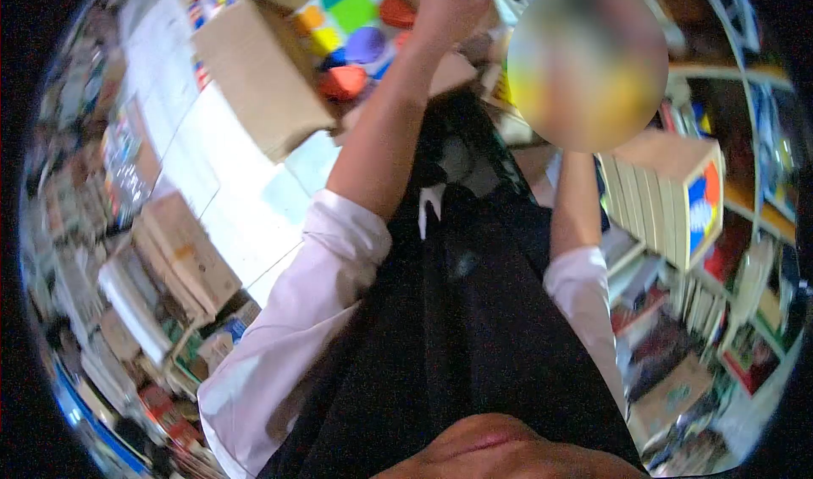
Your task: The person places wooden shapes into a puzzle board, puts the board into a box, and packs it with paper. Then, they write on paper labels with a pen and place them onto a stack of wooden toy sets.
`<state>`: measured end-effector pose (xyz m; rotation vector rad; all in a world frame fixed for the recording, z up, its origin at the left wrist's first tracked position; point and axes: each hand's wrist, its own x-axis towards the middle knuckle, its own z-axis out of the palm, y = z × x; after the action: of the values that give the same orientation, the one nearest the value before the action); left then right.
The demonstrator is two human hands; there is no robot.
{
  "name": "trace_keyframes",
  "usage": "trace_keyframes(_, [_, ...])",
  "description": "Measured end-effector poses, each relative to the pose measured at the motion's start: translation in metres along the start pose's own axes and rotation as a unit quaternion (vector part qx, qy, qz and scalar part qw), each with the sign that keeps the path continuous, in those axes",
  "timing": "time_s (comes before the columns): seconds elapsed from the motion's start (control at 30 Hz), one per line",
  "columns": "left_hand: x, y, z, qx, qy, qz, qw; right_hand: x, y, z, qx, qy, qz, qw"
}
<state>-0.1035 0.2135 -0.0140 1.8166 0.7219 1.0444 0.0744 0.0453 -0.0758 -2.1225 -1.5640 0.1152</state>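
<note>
My left hand reaches past the near side of an open cardboard box, close to the top edge of the view. Its fingers look curled, and what they may hold is too blurred to make out. Inside that box lie bright pieces, among them an orange-red one, a purple one and a green one. My right forearm stretches forward on the right. A round blurred patch covers my right hand and whatever is around it, with smeared yellow showing there.
Beside my right forearm stands a block of cream items with a coloured end. Shelves with books and boxes line the right side. Pale floor tiles run along the left, bordered by stacked cartons and a clear plastic-wrapped pack.
</note>
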Motion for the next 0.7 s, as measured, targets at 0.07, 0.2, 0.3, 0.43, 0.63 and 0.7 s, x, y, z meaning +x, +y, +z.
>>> trace_keyframes(0.07, [0.013,0.000,-0.045,0.105,-0.034,-0.102,0.989,-0.002,-0.011,-0.013,0.001,0.002,0.002,1.000])
trace_keyframes(0.2, [0.062,-0.126,-0.108,0.476,-0.092,-0.218,0.847,-0.007,-0.013,-0.041,0.005,0.001,-0.009,1.000])
trace_keyframes(0.3, [0.049,-0.171,-0.154,0.581,-0.111,-0.219,0.776,-0.030,-0.003,-0.067,0.001,-0.010,0.012,1.000])
trace_keyframes(0.43, [0.040,-0.233,-0.185,0.524,-0.043,-0.376,0.763,-0.066,-0.017,-0.117,0.052,-0.036,0.113,0.992])
trace_keyframes(0.63, [0.051,-0.216,-0.148,0.500,0.036,-0.406,0.764,-0.149,-0.025,-0.153,0.064,-0.104,0.285,0.951])
trace_keyframes(0.7, [0.050,-0.282,-0.155,0.540,0.036,-0.366,0.757,-0.166,-0.019,-0.149,0.074,-0.129,0.352,0.924])
